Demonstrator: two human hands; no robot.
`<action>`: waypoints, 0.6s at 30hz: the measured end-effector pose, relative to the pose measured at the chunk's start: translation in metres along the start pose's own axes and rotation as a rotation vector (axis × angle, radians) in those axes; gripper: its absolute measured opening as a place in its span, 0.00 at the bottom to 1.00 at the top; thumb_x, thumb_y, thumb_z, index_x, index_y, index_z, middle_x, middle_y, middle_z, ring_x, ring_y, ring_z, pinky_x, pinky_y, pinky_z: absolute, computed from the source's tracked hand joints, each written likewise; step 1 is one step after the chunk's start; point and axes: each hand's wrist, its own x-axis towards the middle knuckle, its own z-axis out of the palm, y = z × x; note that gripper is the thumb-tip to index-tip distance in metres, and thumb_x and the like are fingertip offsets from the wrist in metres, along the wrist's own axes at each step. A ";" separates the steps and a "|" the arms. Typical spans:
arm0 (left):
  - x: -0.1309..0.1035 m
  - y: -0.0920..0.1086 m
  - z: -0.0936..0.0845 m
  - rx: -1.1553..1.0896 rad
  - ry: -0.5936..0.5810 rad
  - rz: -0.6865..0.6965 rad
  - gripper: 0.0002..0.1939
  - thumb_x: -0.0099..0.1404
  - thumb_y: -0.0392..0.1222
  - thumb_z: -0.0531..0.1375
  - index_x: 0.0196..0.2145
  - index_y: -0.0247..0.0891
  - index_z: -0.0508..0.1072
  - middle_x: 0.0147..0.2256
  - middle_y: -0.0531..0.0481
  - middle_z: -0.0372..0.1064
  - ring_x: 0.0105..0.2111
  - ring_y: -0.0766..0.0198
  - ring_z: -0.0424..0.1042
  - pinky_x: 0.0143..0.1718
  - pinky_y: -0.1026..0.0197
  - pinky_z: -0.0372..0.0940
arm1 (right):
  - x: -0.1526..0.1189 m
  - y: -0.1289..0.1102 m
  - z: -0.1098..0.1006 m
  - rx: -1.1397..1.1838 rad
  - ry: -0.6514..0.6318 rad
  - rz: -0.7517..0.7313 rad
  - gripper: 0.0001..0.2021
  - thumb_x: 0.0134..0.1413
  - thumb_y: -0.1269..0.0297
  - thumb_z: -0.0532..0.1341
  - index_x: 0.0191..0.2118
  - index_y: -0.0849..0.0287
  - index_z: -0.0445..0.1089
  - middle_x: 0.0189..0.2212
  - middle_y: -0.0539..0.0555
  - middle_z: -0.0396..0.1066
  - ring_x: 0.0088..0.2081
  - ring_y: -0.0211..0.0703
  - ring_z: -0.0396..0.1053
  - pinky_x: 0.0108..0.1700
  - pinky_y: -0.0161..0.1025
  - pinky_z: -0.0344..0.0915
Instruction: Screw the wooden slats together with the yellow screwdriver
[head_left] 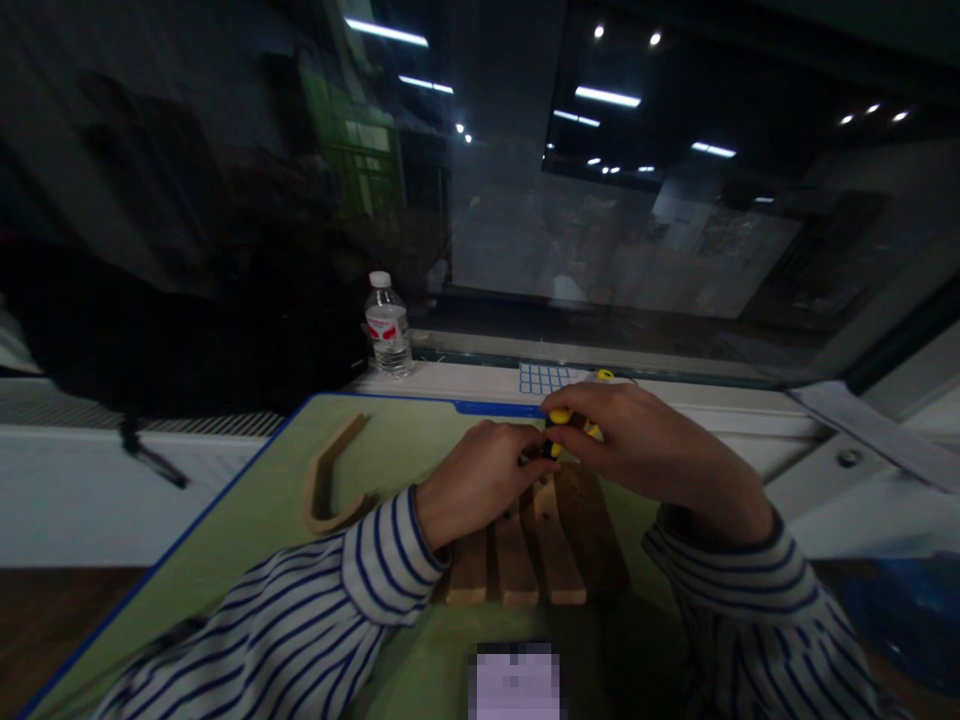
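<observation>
My right hand (630, 435) is closed around a yellow-and-black screwdriver (559, 416), its handle partly hidden by the fingers. Close against it, my left hand (480, 475) is pinched shut at the tool's dark lower part; what sits between those fingertips is hidden. Below both hands, several pale wooden slats (559, 565) with dark holes lie side by side on a brown wooden board (600, 530). The fingers meet over the far end of the rightmost slat. A bent, J-shaped wooden piece (311, 490) lies apart to the left.
The green tabletop (232, 560) has a blue edge. Beyond it, a water bottle (388, 330) and a blue-gridded sheet (547, 378) rest on the white windowsill (450, 385). A dark window rises behind. Papers (877, 430) lie at the right, and a black bag (187, 340) at the left.
</observation>
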 end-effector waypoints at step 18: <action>0.000 0.002 -0.003 -0.013 -0.029 -0.019 0.12 0.63 0.45 0.57 0.39 0.38 0.76 0.36 0.46 0.75 0.35 0.59 0.73 0.34 0.62 0.63 | 0.001 0.001 0.000 -0.007 0.003 0.014 0.10 0.59 0.59 0.55 0.41 0.58 0.68 0.35 0.54 0.72 0.36 0.43 0.68 0.38 0.40 0.60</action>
